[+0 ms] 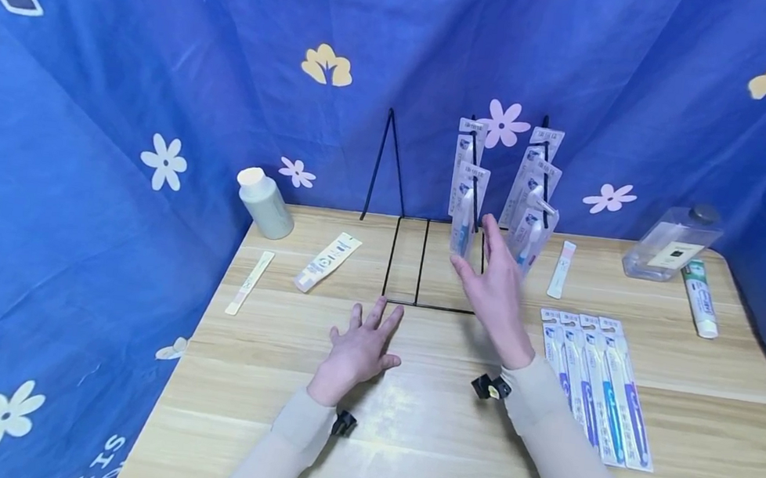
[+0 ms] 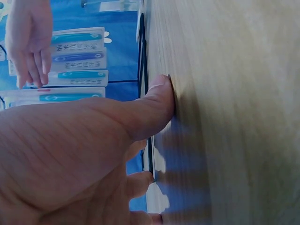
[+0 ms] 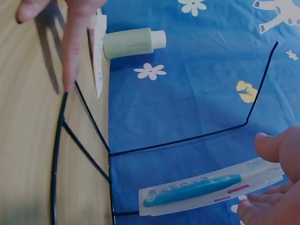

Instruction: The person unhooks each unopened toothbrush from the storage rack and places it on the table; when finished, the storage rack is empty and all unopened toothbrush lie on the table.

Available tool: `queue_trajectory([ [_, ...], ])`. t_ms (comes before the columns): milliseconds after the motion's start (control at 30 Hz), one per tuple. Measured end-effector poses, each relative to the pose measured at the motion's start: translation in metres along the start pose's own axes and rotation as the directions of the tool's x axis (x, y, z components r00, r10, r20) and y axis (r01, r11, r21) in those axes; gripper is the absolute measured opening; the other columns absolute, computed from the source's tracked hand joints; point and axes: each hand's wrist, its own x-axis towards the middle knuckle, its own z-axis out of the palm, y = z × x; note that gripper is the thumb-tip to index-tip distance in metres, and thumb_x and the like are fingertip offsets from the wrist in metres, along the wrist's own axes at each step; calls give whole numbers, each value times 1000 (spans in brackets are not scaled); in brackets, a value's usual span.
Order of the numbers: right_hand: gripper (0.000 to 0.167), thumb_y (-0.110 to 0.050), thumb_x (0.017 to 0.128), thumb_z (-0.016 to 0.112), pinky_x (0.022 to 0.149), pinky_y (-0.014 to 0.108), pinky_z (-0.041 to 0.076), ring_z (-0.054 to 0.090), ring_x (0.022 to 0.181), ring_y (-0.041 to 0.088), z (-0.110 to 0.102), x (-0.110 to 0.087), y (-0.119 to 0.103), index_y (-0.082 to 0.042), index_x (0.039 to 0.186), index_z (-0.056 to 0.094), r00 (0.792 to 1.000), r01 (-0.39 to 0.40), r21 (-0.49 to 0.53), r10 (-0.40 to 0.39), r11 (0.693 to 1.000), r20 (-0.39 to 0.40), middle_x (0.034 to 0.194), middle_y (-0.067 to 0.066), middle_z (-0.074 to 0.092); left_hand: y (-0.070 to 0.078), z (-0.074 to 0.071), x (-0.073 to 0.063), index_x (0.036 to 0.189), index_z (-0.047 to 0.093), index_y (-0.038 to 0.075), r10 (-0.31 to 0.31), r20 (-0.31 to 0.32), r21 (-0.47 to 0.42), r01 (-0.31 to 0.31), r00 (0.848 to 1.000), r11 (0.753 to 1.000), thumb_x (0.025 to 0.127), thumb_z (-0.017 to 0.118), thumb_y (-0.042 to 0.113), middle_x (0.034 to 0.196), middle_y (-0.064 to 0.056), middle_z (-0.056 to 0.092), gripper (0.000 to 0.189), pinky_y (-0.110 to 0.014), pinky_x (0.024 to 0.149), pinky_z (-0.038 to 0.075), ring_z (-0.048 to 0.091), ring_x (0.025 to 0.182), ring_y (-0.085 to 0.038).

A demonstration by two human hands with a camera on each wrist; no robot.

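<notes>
1. The left hand (image 1: 359, 351) is on the table (image 1: 384, 476), fingers spread apart. The right wrist view shows one fingertip right at the black rack (image 1: 432, 307); its own wrist view shows the thumb low by the wood.
2. Four flat packs (image 1: 609, 399) lie in a row on the right. They hold toothbrushes.
3. The right hand (image 1: 494, 287) is up by the rack, thumb and fingers apart. The right wrist view shows the top of a blue brush pack (image 3: 197, 190) near them; I cannot tell if they touch it.
4. More packs hang on two hooks. The head view shows their fronts; the left wrist view shows blue and purple handles.
5. Farther back sit a green bottle (image 1: 265, 202), a clear bottle (image 1: 669, 244) and a white tube (image 1: 701, 299).
6. Behind hangs blue cloth (image 1: 233, 56) with flowers.
</notes>
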Motion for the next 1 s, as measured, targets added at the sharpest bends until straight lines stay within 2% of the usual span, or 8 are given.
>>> queue_trajectory([
  [100, 82, -13, 92, 75, 118, 43, 42, 41, 148, 32, 4, 9, -1, 1, 158, 29, 1000, -9, -19, 8, 1000, -2, 162, 19, 37, 0, 1, 0, 163, 14, 37, 2, -1, 4, -2, 1000, 1000, 89, 69, 55, 174, 0, 5, 94, -81, 108, 30, 12, 156, -48],
  [200, 76, -11, 92, 75, 115, 44, 46, 46, 144, 34, 8, 17, 2, 1, 155, 34, 1000, -2, -26, 1, 1000, -20, 158, 22, 43, 0, 2, 0, 163, 14, 37, 4, -2, 7, -4, 1000, 1000, 89, 69, 56, 174, 0, 5, 94, -81, 108, 30, 12, 156, -48],
  [367, 59, -8, 93, 72, 108, 46, 52, 60, 129, 38, 16, 27, 11, 3, 145, 46, 999, 0, -31, -1, 1000, -49, 140, 26, 60, 0, 3, 0, 163, 14, 37, 4, 1, 14, -4, 1000, 1000, 89, 68, 56, 174, 0, 5, 94, -81, 108, 30, 12, 156, -48],
  [600, 35, -2, 94, 67, 94, 48, 59, 71, 108, 42, 26, 32, 18, 6, 126, 54, 996, 11, -14, -13, 1000, -92, 119, 28, 70, 1, 3, 0, 164, 14, 37, 8, -3, 17, -8, 1000, 1000, 89, 68, 56, 174, 0, 5, 94, -80, 107, 31, 12, 156, -48],
  [800, 24, -1, 95, 66, 87, 49, 61, 72, 103, 43, 27, 31, 14, 6, 115, 55, 993, 10, -24, -13, 1000, -117, 117, 29, 70, 1, 3, 1, 164, 13, 36, 6, -6, 18, -5, 1000, 1000, 89, 69, 55, 174, 1, 5, 95, -80, 107, 32, 12, 156, -48],
  [1000, 22, 0, 95, 65, 89, 49, 61, 71, 107, 44, 26, 28, 10, 7, 112, 54, 990, 1, -12, -3, 1000, -142, 120, 29, 69, 0, 3, 0, 163, 14, 36, 0, -9, 16, 0, 1000, 1000, 89, 69, 56, 174, 0, 5, 94, -80, 108, 31, 12, 156, -48],
])
